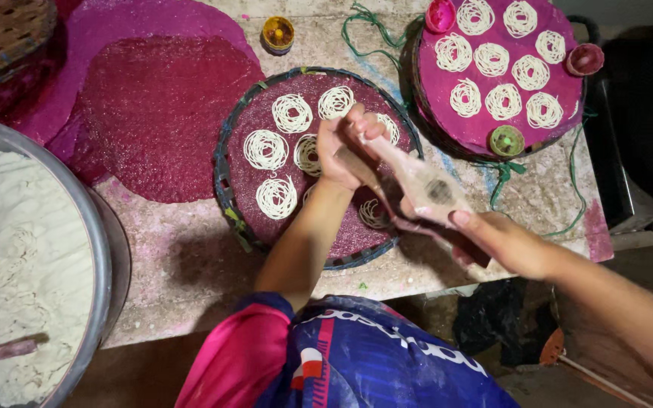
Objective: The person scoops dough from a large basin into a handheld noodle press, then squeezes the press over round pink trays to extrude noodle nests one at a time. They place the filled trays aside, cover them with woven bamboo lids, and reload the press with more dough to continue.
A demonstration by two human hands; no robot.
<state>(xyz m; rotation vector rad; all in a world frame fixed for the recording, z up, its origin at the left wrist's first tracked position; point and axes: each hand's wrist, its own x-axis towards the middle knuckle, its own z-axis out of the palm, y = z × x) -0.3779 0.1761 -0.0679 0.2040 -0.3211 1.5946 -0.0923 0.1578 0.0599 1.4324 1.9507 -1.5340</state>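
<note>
A: What are the hands doing at the centre of the frame?

B: Both hands grip a wooden noodle press (417, 185), dusted white with flour. The left hand (345, 147) is closed round one handle above the near tray (224, 162); the right hand (504, 242), at centre right, is wrapped round the other handle, thumb on top. The press hangs over the right part of that tray.

A: Which step does that look like?

B: My judgement: squeezing dough out in coils onto the tray's magenta mesh. The next coil seems to call for a steady squeeze and small circling over a bare patch, probably toward the tray's lower right.

A: How many coils are there?

B: On the near tray I count about seven noodle coils (266, 149), though the hands and press hide some, so I cannot tell exactly. The far tray (493, 113), upper right, is full: ten coils.

A: Anything else?

B: Two loose magenta mesh mats (160, 113) lie overlapped at upper left. One large metal basin of white flour dough (17, 257) fills the lower left. Four small round caps: yellow (278, 33) at top centre, pink (440, 15), red (585, 59) and green (506, 140) round the far tray. Green string (372, 26) trails across the table.
</note>
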